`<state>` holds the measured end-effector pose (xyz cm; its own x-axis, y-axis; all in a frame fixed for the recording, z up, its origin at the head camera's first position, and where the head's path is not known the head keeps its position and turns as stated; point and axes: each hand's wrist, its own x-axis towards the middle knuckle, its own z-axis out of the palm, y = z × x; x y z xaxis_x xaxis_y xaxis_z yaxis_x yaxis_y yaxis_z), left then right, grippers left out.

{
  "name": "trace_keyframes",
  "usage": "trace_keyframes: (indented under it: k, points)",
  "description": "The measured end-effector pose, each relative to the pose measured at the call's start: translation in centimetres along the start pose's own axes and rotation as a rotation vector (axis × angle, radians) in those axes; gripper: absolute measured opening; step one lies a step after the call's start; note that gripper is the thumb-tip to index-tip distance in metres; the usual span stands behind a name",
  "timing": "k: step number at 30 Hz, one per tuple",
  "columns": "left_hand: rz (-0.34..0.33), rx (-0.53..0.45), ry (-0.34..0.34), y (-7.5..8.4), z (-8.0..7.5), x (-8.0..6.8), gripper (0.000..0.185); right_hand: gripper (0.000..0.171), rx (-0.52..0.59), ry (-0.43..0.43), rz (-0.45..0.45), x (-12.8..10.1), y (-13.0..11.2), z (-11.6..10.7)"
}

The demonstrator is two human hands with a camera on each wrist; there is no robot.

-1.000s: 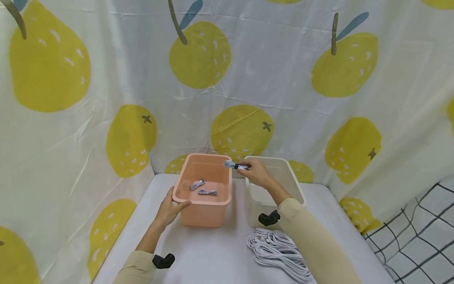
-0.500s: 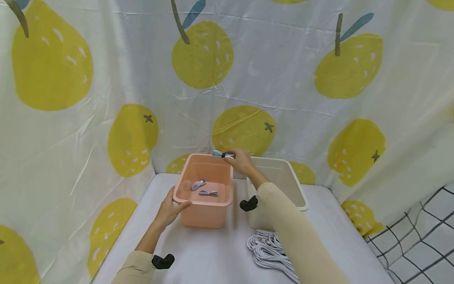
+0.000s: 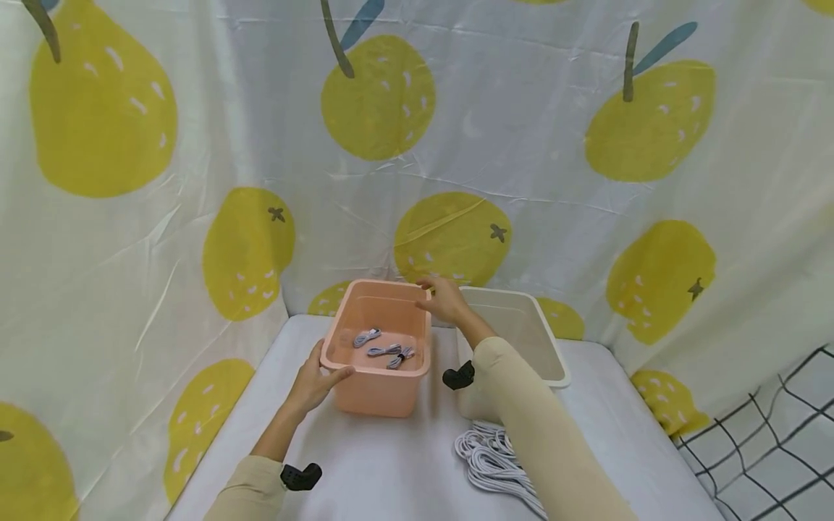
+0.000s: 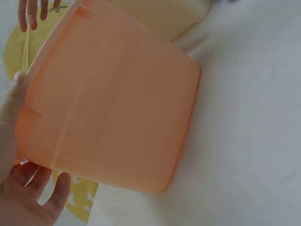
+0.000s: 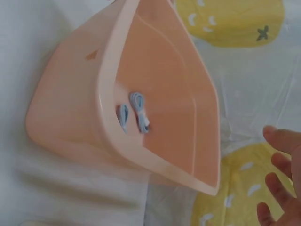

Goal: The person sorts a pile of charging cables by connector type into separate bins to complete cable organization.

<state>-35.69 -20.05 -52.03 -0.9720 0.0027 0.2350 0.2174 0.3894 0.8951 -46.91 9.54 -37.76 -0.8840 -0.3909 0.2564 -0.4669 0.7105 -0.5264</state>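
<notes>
A pink plastic bin (image 3: 374, 394) stands on the white table, and three small tied grey cable bundles (image 3: 386, 351) lie on its floor. My left hand (image 3: 326, 373) grips its near left corner, thumb on the front wall. The left wrist view shows the bin's outer wall (image 4: 117, 108) and that hand (image 4: 19, 141) against it. My right hand (image 3: 438, 293) hovers over the bin's far right rim, fingers spread, holding nothing. In the right wrist view, two bundles (image 5: 140, 112) show inside the bin (image 5: 66, 122), with the right hand's fingers (image 5: 282, 179) at the lower right.
A white bin (image 3: 515, 329) stands just right of the pink one. A pile of loose white cable (image 3: 489, 459) lies on the table in front of it. A pear-print curtain (image 3: 449, 145) closes the back and sides. A black wire grid (image 3: 769, 434) stands at the lower right.
My right hand carried a cable bundle left over the pink bin and let it go. It now lies inside with the other two. The left hand has not moved.
</notes>
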Motion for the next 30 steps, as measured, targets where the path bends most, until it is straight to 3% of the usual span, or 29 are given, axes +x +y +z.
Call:
trace_keyframes:
  k: [7, 13, 20, 30]
  points:
    - [-0.016, 0.001, -0.015, -0.1, 0.0, 0.0, 0.098, 0.051, 0.043, -0.029, 0.028, -0.4, -0.2, -0.3]
    - [0.005, 0.009, -0.023, 0.2, -0.4, 0.2, 0.1, 0.051, 0.066, -0.018, -0.018, -0.7, -0.4, -0.8]
    - [0.052, 0.028, -0.019, 0.9, -0.8, 0.5, 0.094, 0.05, 0.085, 0.013, -0.01, -1.4, 0.1, -1.5]
    - [0.076, 0.267, 0.042, 3.5, -1.6, 1.3, 0.108, 0.05, 0.096, 0.014, -0.037, -3.2, 0.6, -3.0]
